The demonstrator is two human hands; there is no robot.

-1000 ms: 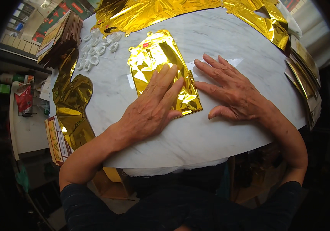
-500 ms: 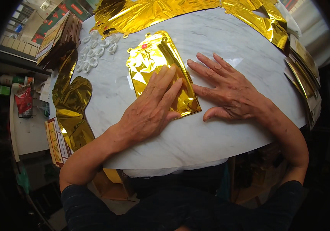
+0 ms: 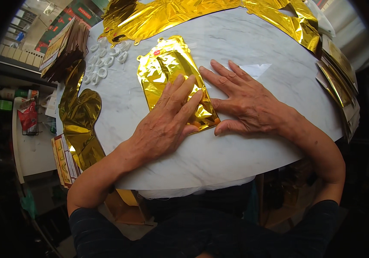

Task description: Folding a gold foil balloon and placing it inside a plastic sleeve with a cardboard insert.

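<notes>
A folded gold foil balloon [image 3: 173, 64] lies flat on the marble-patterned table [image 3: 236, 150], with a small red mark near its far end. My left hand [image 3: 163, 114] rests on the balloon's near part, fingers stretched out and pressing on the foil. Along its right edge lies my right hand [image 3: 244, 99], palm down with spread fingers; the fingertips touch or nearly touch the foil. Neither hand grips anything. Part of the balloon is hidden under my left fingers.
White rings or coiled loops [image 3: 102, 60] lie at the upper left. Unfolded gold foil balloons [image 3: 180, 17] cover the far edge, and another foil balloon [image 3: 81, 107] hangs at the left edge. Flat packets [image 3: 66, 49] stand stacked at left, more packages [image 3: 339, 86] at right. A clear piece [image 3: 257, 70] lies beyond my right hand.
The folded balloon has shifted slightly left, and its foil looks flatter. My right hand has moved left along with it; my left hand stays nearly in place on top.
</notes>
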